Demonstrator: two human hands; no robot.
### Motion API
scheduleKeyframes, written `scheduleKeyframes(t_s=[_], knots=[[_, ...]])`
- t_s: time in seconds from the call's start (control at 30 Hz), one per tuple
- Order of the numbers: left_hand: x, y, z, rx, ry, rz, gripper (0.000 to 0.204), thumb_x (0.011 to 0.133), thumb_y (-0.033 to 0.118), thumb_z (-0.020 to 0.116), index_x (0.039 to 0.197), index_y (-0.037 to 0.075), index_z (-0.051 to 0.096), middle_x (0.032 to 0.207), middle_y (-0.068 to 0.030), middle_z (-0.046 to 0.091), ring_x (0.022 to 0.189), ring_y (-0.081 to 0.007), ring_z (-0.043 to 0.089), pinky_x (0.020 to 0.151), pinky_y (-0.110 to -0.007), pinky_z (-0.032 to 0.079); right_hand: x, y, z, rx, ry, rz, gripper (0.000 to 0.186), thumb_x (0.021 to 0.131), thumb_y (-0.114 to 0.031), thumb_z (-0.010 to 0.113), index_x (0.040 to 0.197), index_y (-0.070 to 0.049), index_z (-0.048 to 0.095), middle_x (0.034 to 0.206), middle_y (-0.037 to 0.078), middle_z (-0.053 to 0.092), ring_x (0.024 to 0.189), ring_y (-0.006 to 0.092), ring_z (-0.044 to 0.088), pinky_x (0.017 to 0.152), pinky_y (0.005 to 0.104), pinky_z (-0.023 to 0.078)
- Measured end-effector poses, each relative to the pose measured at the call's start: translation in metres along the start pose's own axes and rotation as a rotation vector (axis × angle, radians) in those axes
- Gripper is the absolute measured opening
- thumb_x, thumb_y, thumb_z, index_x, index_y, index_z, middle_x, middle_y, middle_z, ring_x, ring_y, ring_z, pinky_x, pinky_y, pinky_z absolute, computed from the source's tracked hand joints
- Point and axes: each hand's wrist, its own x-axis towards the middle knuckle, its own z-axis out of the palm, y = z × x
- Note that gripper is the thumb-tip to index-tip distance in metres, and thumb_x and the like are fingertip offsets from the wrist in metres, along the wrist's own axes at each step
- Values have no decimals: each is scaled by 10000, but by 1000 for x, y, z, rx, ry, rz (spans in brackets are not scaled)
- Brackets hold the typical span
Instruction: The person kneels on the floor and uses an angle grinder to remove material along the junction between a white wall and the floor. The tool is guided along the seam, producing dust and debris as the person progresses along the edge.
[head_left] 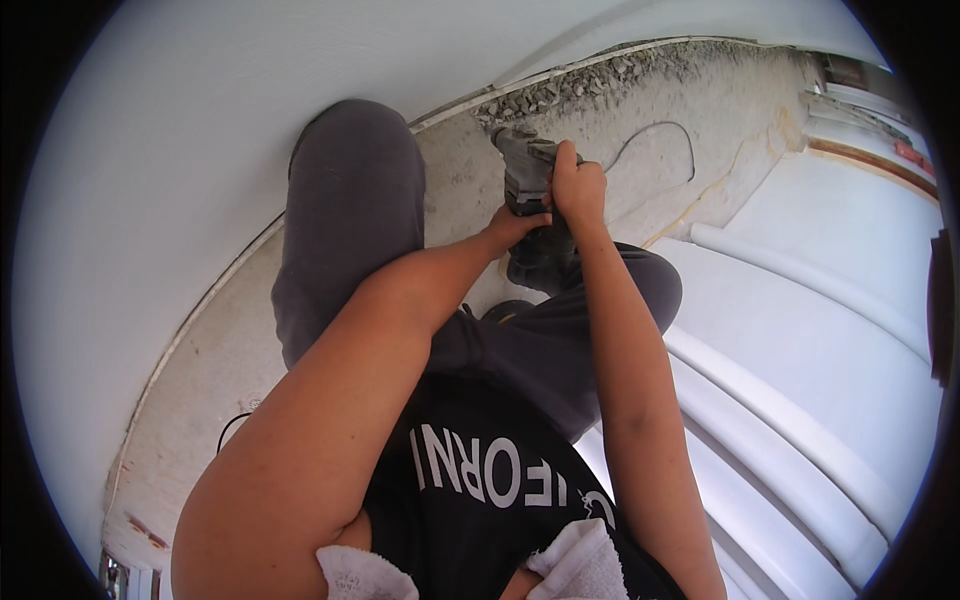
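Note:
Both of my hands are on a dusty dark grey rotary hammer (527, 165), held in front of my knees near the foot of the wall. My right hand (578, 185) is wrapped round its right side, the thumb at the top. Lower on the tool, my left hand (513, 230) grips its near part, with some fingers hidden by the body. The front end of the tool points toward the wall and a strip of broken grey rubble (560, 97). Whether a bit sits in it, I cannot tell.
A white wall (200, 120) curves along the left and far side, with a thin pale strip at its base. A dark cable (668, 124) loops over the dusty concrete floor (740, 120). White panels and long rolls (800, 280) lie at the right. My bent legs (355, 210) flank the tool.

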Motion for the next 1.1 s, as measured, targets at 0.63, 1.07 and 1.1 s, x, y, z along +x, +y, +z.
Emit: scheduleKeyframes(t_s=[0.63, 1.07, 1.1], knots=[[11, -17, -21, 77, 39, 6, 692, 812, 329, 869, 1364, 34, 572, 1285, -94, 667, 1177, -214, 634, 1018, -364, 488, 5, 33, 30, -14, 159, -44, 723, 928, -519, 556, 779, 176, 686, 640, 271, 674, 621, 363, 731, 676, 449, 581], [16, 64, 33, 31, -4, 187, 489, 804, 276, 858, 1222, 84, 690, 1135, -51, 726, 1020, -172, 692, 897, -332, 548, 50, -26, -51, 399, -75, 153, 647, 908, -551, 533, 818, 78, 657, 656, 140, 623, 531, 259, 630, 508, 398, 522], [9, 70, 39, 92, 29, 141, 505, 799, 285, 864, 1226, 80, 689, 1136, -58, 726, 1018, -176, 697, 891, -334, 553, 47, -31, -55, 380, -80, 140, 646, 911, -550, 529, 816, 76, 656, 655, 140, 622, 531, 260, 630, 508, 399, 522]])
